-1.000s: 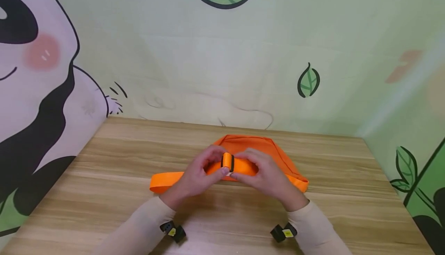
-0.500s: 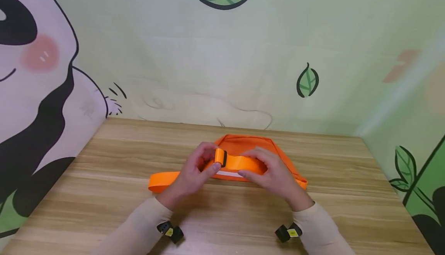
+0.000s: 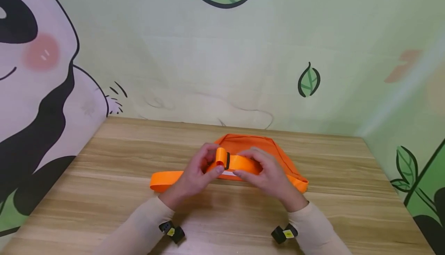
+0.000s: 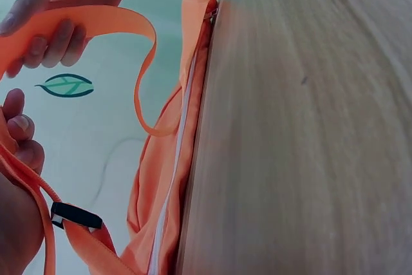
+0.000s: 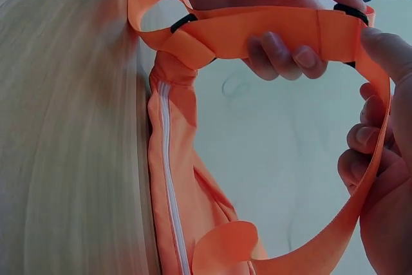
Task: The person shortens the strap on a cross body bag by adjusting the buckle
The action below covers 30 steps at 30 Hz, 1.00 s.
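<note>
- Strap (image 3: pixel 245 164) is up in both hands, likely so the slider (image 3: pixel 227 160) is easy to get at.
- Left hand (image 3: pixel 194 174) pinches it right by the slider; right hand (image 3: pixel 271 177) is curled round it on the other side, steadying it I guess.
- Bag (image 3: pixel 250 143) lies just behind on the table (image 3: pixel 226 216), close enough to give slack, looks like.

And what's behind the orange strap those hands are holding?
From above, an orange bag, with its white zipper peeking out below the strap. The strap and fingers hide part of the bag.
</note>
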Each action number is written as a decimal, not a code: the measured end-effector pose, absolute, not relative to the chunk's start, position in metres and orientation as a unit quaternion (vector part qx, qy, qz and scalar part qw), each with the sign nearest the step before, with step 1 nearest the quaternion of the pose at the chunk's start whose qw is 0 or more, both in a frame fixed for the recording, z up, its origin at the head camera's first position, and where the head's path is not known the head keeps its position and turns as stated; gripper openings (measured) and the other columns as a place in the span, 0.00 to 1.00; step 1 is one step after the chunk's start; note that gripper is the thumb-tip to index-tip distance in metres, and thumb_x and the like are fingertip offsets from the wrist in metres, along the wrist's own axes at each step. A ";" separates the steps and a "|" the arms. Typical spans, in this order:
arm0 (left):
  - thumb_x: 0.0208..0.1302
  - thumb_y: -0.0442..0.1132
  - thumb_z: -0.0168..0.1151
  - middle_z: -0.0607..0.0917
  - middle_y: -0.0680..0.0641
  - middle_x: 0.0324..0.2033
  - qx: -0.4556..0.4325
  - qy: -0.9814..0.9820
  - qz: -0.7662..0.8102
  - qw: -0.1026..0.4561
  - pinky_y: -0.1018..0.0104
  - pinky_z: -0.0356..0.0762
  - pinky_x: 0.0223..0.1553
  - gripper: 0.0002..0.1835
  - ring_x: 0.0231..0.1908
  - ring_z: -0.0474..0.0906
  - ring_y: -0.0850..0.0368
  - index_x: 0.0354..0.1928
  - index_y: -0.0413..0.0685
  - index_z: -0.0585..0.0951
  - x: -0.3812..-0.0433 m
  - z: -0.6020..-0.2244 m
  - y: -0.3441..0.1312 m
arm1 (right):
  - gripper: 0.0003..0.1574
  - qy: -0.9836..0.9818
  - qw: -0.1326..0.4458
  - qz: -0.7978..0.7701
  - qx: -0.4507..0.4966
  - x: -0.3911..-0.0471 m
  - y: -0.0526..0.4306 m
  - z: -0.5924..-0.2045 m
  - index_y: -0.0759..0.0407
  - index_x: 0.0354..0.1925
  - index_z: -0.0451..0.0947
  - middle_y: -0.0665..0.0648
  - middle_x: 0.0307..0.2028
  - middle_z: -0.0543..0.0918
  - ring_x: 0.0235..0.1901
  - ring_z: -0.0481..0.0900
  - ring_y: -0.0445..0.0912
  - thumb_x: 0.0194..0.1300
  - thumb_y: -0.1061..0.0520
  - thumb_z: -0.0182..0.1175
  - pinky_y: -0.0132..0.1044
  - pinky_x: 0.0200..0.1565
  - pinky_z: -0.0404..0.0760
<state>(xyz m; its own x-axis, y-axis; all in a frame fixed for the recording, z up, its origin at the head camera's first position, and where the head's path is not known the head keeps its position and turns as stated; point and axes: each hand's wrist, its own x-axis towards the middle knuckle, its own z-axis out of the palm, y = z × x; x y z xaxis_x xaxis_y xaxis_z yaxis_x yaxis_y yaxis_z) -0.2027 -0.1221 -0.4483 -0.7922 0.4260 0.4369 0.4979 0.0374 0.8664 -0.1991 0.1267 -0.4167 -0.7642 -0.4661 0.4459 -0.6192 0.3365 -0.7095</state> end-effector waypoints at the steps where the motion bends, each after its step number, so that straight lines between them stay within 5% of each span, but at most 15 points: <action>1: 0.76 0.37 0.64 0.87 0.37 0.48 -0.321 -0.720 -0.615 0.026 0.67 0.87 0.47 0.23 0.44 0.83 0.54 0.67 0.43 0.70 -0.203 -0.448 -0.122 | 0.21 -0.814 0.082 0.468 0.334 -0.199 0.126 -0.416 0.55 0.55 0.85 0.52 0.47 0.88 0.42 0.81 0.43 0.65 0.58 0.78 0.33 0.45 0.85; 18: 0.73 0.37 0.68 0.84 0.40 0.49 -0.263 -0.744 -0.614 -0.003 0.68 0.86 0.46 0.26 0.45 0.81 0.48 0.69 0.44 0.72 -0.204 -0.445 -0.129 | 0.27 -0.844 0.082 0.407 0.339 -0.199 0.130 -0.409 0.54 0.59 0.84 0.50 0.50 0.87 0.45 0.80 0.42 0.63 0.55 0.80 0.36 0.48 0.84; 30: 0.74 0.40 0.70 0.83 0.38 0.43 -0.305 -0.704 -0.641 0.030 0.69 0.86 0.41 0.26 0.39 0.81 0.57 0.66 0.38 0.72 -0.206 -0.450 -0.133 | 0.24 -0.836 0.100 0.413 0.348 -0.201 0.138 -0.414 0.55 0.57 0.85 0.50 0.45 0.86 0.41 0.79 0.41 0.65 0.55 0.78 0.34 0.42 0.83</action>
